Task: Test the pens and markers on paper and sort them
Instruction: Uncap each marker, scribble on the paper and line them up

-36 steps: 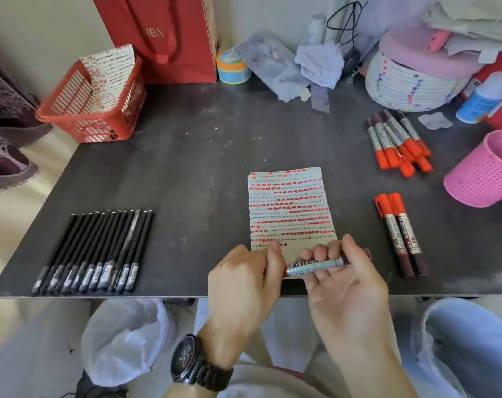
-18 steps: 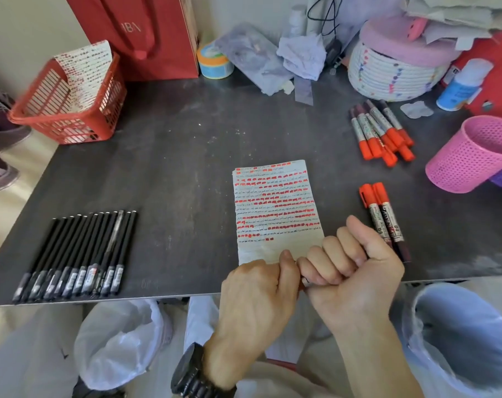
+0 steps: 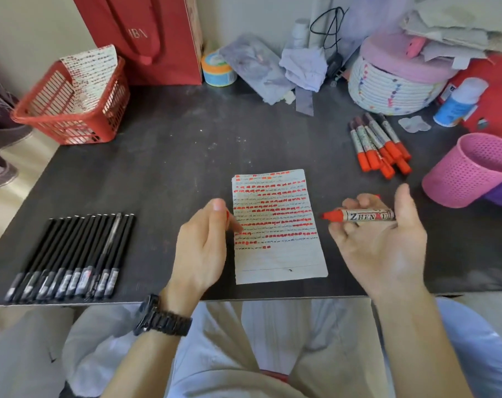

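On my feed the right hand [image 3: 379, 242] is palm up just right of the paper [image 3: 275, 254], fingers curled round a marker [image 3: 364, 216]. The marker lies crosswise with its bare red tip pointing at the paper's right edge. Its barrel label reads "ZHEN", and I cannot make out the letters after that.

The left hand [image 3: 201, 245] hovers at the paper's left edge, fingers curled in. Thumb and fingers pinch a small red cap [image 3: 228, 216] that is mostly hidden and blurred.

The paper lies flat on the dark tabletop [image 3: 172, 156]. Rows of short red marks and fine scribble cover roughly its upper three quarters.

Well left of the paper I see a neat row of black pens [image 3: 71, 254], labels too small to read. Beyond its right corner lies a bundle of red-capped markers [image 3: 379, 145], and farther right a pink cup [image 3: 468, 170] lies tipped on its side. Far left of the paper, a red basket [image 3: 71, 122] holds another marked sheet. Behind the basket stands a red bag [image 3: 140, 33] lettered "HBN".
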`<state>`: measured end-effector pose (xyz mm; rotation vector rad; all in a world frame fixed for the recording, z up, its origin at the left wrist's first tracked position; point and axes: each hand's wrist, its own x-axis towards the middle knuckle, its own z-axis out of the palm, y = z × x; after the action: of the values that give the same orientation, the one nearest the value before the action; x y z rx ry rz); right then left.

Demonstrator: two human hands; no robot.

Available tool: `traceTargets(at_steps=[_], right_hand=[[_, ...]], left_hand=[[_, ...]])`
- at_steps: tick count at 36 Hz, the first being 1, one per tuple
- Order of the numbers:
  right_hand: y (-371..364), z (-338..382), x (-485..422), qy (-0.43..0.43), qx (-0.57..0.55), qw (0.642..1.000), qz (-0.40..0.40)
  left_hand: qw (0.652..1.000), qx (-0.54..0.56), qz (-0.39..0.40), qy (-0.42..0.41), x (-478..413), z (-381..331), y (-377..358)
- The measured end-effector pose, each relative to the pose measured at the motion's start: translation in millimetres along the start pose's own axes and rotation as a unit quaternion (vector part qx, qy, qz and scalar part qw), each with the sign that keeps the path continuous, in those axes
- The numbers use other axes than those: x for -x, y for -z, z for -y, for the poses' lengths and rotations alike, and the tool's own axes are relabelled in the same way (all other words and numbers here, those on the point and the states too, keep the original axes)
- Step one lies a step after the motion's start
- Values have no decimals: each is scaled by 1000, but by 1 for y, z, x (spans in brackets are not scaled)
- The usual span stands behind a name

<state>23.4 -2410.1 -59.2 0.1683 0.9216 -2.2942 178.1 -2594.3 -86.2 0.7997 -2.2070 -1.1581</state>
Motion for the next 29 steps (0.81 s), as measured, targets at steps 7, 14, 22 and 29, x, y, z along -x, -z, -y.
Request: traceTargets(at_steps=[7,14,22,29], right_hand=[[-2,-17,3,4,246,969,24],[-11,-32,-11,19,323,946,22],[-10,-42,-17,100,381,918,47],[4,-51,-15,165,398,901,42]], left_hand=[[994,-92,60,-18,-5,20,-15],[992,-105,71,-8,-7,23,-17],[991,-119,57,7,-10,28,-20],[988,-144,50,19,-12,34,-23]])
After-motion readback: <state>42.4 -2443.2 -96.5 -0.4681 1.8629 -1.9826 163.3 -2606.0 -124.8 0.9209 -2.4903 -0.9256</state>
